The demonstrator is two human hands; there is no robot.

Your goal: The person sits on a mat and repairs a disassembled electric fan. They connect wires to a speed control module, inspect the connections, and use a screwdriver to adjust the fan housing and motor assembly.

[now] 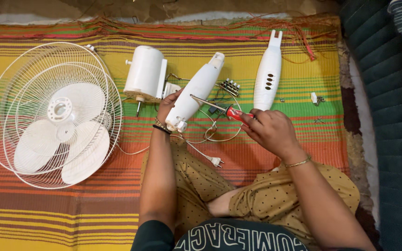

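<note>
Overhead view of a dismantled white pedestal fan laid out on a striped woven mat (257, 153) of yellow, green, orange and red bands. The left hand (167, 106) has its fingers wrapped around the lower end of a white tapered housing (196, 90), which lies tilted at the mat's centre. The right hand (270, 130) has its fingers closed on the red handle of a screwdriver (219, 108), whose metal shaft points left, its tip meeting the housing. A matching white cover with oval button holes (268, 74) lies just right of the housing, apart from it. The white motor unit (145, 74) sits near the left hand, and the wire guard with three blades (54, 114) rests at far left. A white cord ends in a plug (216, 161) just in front of the person's knees. Small screws (316, 98) lie at right. No labels or packages show. A dark green quilted fabric (378, 93) borders the mat on the right; bare floor (164, 9) lies beyond its top edge.
</note>
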